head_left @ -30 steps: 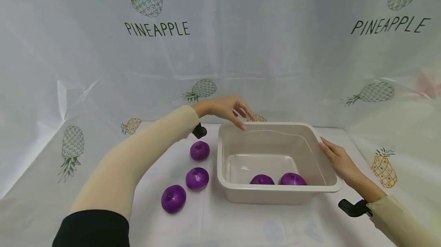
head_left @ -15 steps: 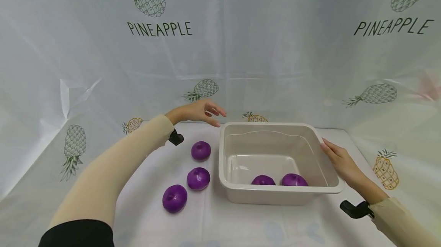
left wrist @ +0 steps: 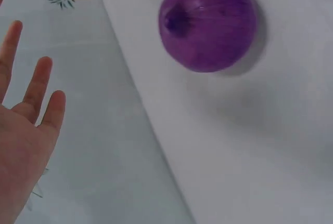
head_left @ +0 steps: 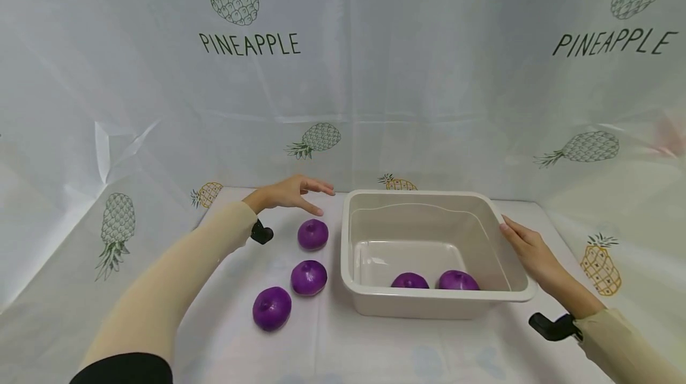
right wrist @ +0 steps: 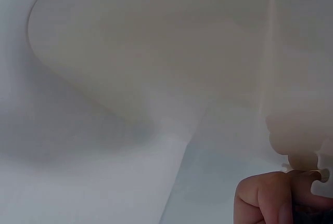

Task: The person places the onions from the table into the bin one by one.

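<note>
Left hand [head_left: 292, 193], fingers loosely spread, nothing held, and there's its closest purple onion [head_left: 313, 234] on the desk [head_left: 375, 348], just to its near side, roundish, no clear long axis! Right hand [head_left: 527, 247], well apart, grips the bin [head_left: 436, 305], which lies between them.

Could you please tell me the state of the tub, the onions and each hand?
Tub: upright, lidless
Two onions: in the tub, lower parts hidden, uncut where visible
Three onions: left of the tub, uncut where visible
Left hand: empty, fingers spread, touching no onion
Right hand: gripping the tub's right side
</note>
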{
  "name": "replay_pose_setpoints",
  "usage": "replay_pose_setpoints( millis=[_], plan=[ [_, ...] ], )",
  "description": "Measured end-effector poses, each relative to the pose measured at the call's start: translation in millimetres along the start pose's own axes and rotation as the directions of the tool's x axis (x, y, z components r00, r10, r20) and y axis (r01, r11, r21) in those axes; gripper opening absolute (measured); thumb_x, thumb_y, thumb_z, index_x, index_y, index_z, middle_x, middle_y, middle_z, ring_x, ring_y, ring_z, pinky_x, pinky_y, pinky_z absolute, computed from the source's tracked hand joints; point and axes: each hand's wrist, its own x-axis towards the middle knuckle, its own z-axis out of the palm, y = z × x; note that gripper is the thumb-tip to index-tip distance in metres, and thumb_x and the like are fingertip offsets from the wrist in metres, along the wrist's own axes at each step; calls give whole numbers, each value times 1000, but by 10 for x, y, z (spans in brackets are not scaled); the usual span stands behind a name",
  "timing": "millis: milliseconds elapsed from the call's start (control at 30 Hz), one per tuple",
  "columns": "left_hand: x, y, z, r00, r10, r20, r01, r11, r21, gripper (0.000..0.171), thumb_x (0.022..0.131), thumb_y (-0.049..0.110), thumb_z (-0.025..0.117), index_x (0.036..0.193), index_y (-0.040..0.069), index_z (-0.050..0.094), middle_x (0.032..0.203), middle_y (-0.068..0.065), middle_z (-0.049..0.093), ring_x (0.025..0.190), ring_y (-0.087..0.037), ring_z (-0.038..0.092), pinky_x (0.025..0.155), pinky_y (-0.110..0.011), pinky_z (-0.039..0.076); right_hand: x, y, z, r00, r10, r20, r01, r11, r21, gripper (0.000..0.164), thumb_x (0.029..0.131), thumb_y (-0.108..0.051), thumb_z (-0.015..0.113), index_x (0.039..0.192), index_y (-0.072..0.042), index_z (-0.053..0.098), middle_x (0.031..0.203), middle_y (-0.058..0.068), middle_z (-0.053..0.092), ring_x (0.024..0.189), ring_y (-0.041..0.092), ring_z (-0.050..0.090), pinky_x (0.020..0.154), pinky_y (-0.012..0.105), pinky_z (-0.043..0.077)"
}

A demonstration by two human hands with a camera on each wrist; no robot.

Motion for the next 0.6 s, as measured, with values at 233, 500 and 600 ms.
replay_pose_setpoints(
  millis=[233,500,600],
  plan=[
    [-28,-354,166,997,24,76,-16,995,-101,51,83,10,82,132,10,65,154,-6,43,147,-29,27,116,-61,15,6,-5,6,1000,6,-3,-6,1000,13,55,111,-27,34,150,11,28,136,42,45,102,37,63,74,43,59],
    [-33,-635,322,995,-34,90,46,989,-142,51,83,11,83,131,11,66,156,-9,40,147,-31,27,114,-66,12,-2,-18,18,1000,25,10,-25,1000,16,56,111,-28,33,151,11,25,138,42,42,108,50,58,79,57,56],
    [-26,-720,366,995,-45,90,57,989,-134,52,83,10,82,132,10,66,157,-13,37,148,-33,23,115,-65,10,-3,-13,20,1000,26,8,-26,999,20,56,111,-28,33,151,10,25,137,43,42,107,50,59,78,57,56]
  ],
)
